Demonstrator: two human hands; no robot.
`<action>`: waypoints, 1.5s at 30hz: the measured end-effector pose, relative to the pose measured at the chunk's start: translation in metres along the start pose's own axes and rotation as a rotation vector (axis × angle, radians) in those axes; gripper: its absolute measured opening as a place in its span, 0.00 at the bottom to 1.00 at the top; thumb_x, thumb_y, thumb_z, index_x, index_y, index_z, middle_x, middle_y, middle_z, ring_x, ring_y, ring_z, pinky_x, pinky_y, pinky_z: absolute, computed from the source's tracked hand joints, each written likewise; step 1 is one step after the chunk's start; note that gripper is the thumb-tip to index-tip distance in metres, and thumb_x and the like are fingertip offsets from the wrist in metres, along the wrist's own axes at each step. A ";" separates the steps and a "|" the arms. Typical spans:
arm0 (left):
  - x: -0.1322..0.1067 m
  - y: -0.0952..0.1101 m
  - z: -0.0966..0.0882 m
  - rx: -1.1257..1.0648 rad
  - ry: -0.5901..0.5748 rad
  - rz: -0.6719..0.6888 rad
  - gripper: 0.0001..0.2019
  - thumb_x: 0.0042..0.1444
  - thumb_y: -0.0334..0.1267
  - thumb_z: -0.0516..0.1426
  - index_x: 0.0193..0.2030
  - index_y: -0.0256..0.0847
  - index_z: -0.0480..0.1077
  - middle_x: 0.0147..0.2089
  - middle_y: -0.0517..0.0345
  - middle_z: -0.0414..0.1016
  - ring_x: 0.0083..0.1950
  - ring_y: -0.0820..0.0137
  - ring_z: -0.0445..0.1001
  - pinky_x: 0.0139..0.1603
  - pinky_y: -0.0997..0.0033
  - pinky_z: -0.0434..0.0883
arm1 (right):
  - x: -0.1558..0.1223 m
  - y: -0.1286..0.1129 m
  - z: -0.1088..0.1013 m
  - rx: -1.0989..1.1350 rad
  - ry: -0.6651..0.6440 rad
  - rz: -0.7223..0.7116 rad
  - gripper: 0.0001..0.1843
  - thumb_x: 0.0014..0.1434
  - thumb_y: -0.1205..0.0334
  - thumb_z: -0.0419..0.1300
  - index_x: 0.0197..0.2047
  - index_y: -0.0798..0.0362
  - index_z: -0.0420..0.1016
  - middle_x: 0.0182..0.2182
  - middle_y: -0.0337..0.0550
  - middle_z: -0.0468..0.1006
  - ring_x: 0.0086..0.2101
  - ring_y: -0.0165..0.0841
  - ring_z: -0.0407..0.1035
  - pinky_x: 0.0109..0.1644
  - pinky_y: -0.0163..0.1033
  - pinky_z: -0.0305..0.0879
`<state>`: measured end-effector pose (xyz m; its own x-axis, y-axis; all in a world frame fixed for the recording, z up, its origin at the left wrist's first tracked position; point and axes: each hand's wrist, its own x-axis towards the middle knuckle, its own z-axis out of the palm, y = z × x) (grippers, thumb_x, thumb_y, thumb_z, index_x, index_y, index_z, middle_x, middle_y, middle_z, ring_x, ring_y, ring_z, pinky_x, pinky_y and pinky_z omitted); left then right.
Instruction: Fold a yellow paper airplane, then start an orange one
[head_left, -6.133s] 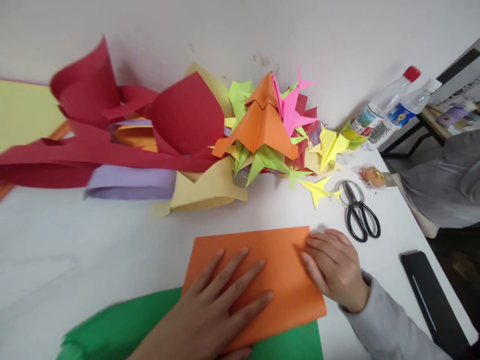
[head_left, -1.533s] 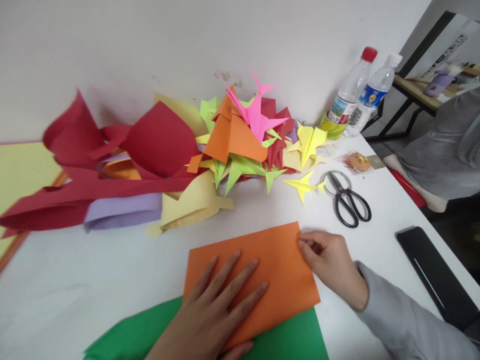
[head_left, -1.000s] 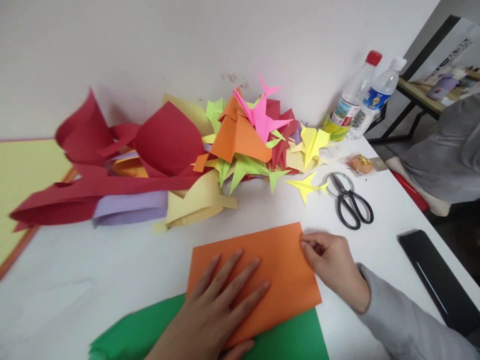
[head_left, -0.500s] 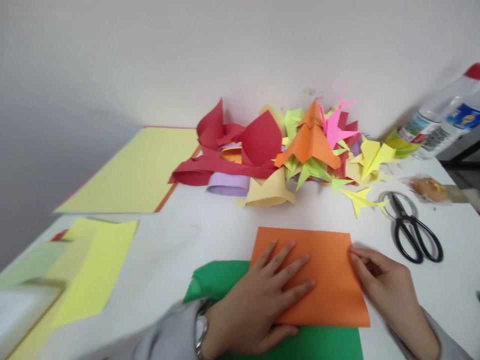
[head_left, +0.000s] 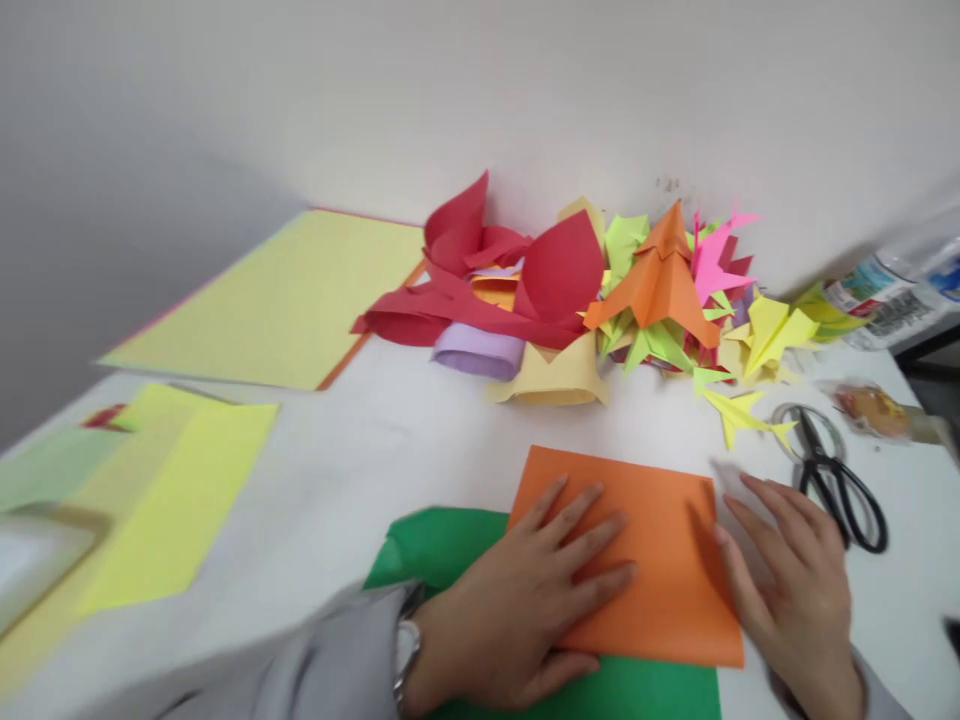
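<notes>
My left hand (head_left: 536, 600) lies flat with spread fingers on an orange sheet of paper (head_left: 667, 560), pressing its left half. Under that sheet, green paper (head_left: 442, 535) sticks out to the left and at the front. Just off the orange sheet's right edge hovers my right hand (head_left: 795, 575), its fingers apart and nothing between them; its shadow falls on the paper. Black-handled scissors (head_left: 832, 470) lie beyond the right hand, partly hidden by its fingers.
Red paper shapes (head_left: 562, 275), an orange paper plane (head_left: 664, 275) and several small folded planes are heaped by the wall. Large yellow sheets (head_left: 277, 300) and smaller yellow paper (head_left: 195, 500) lie left. A plastic bottle (head_left: 870, 300) and a small wrapped packet (head_left: 874, 410) are at right.
My right hand has let go of the orange sheet's right edge and lifted off with its fingers spread. My left hand stays on the paper. The camera view has tilted and shifted slightly.
</notes>
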<state>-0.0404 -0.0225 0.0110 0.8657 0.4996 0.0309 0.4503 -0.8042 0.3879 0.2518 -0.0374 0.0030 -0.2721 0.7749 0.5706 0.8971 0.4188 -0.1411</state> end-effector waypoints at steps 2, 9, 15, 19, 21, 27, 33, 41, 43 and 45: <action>-0.001 -0.001 0.002 0.026 0.009 -0.006 0.33 0.58 0.53 0.56 0.70 0.51 0.57 0.71 0.48 0.59 0.72 0.42 0.53 0.67 0.34 0.53 | 0.001 -0.003 0.000 0.009 -0.003 0.012 0.12 0.60 0.67 0.61 0.48 0.53 0.75 0.44 0.51 0.80 0.48 0.47 0.70 0.53 0.56 0.67; -0.003 -0.004 0.009 0.069 0.082 0.037 0.33 0.59 0.50 0.56 0.70 0.52 0.55 0.72 0.50 0.58 0.72 0.46 0.53 0.68 0.37 0.53 | 0.007 -0.011 0.002 0.071 -0.107 -0.010 0.13 0.62 0.69 0.59 0.51 0.54 0.74 0.47 0.51 0.80 0.51 0.45 0.70 0.53 0.53 0.67; -0.001 -0.004 0.007 0.034 0.018 0.017 0.32 0.59 0.50 0.56 0.70 0.53 0.56 0.72 0.50 0.57 0.72 0.44 0.53 0.67 0.36 0.53 | 0.006 -0.008 0.005 0.046 -0.162 0.021 0.11 0.64 0.65 0.59 0.48 0.56 0.75 0.46 0.49 0.81 0.49 0.44 0.71 0.54 0.52 0.66; 0.001 -0.001 0.002 -0.013 -0.009 -0.003 0.32 0.59 0.51 0.56 0.69 0.51 0.58 0.71 0.48 0.59 0.71 0.41 0.54 0.66 0.33 0.53 | 0.004 -0.002 0.005 0.055 -0.159 0.019 0.10 0.65 0.64 0.58 0.48 0.55 0.76 0.45 0.48 0.82 0.48 0.43 0.72 0.53 0.50 0.66; 0.001 0.000 0.000 -0.042 -0.008 -0.002 0.32 0.59 0.53 0.56 0.69 0.49 0.59 0.71 0.47 0.59 0.71 0.40 0.54 0.66 0.33 0.52 | 0.002 0.002 0.006 0.060 -0.156 0.002 0.10 0.65 0.63 0.58 0.47 0.54 0.77 0.44 0.48 0.82 0.47 0.42 0.73 0.53 0.50 0.66; 0.002 0.002 0.001 -0.129 0.016 -0.018 0.30 0.61 0.54 0.52 0.68 0.45 0.61 0.71 0.44 0.58 0.70 0.38 0.54 0.66 0.30 0.51 | -0.001 0.013 0.010 0.045 -0.104 -0.077 0.09 0.63 0.62 0.60 0.44 0.54 0.78 0.41 0.48 0.83 0.43 0.42 0.75 0.50 0.50 0.67; 0.000 0.002 0.003 -0.105 0.071 -0.009 0.30 0.60 0.55 0.53 0.67 0.45 0.62 0.71 0.45 0.58 0.71 0.41 0.53 0.67 0.34 0.51 | 0.002 0.013 0.009 0.025 -0.086 -0.121 0.08 0.63 0.61 0.60 0.42 0.54 0.79 0.40 0.47 0.84 0.41 0.41 0.76 0.49 0.48 0.69; 0.002 0.004 0.000 -0.087 0.036 -0.005 0.31 0.61 0.56 0.52 0.67 0.43 0.61 0.71 0.41 0.57 0.71 0.39 0.54 0.66 0.33 0.54 | 0.002 0.015 0.009 0.012 -0.094 -0.147 0.09 0.64 0.61 0.60 0.42 0.55 0.79 0.40 0.47 0.84 0.42 0.42 0.76 0.50 0.49 0.69; 0.001 0.003 0.000 -0.100 0.037 -0.020 0.34 0.59 0.59 0.53 0.67 0.42 0.60 0.71 0.36 0.56 0.70 0.37 0.53 0.66 0.31 0.53 | 0.001 0.016 0.009 0.012 -0.095 -0.148 0.09 0.64 0.61 0.60 0.42 0.55 0.79 0.39 0.47 0.84 0.42 0.41 0.77 0.50 0.49 0.69; -0.001 0.002 0.001 -0.108 0.077 -0.091 0.40 0.55 0.63 0.55 0.68 0.41 0.58 0.71 0.31 0.54 0.71 0.33 0.51 0.65 0.27 0.50 | -0.001 0.017 0.009 0.012 -0.098 -0.148 0.09 0.64 0.60 0.60 0.42 0.55 0.79 0.39 0.47 0.84 0.42 0.41 0.77 0.49 0.49 0.69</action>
<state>-0.0399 -0.0253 0.0107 0.8010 0.5956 0.0602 0.4966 -0.7172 0.4888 0.2640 -0.0262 -0.0072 -0.4335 0.7466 0.5046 0.8409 0.5365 -0.0715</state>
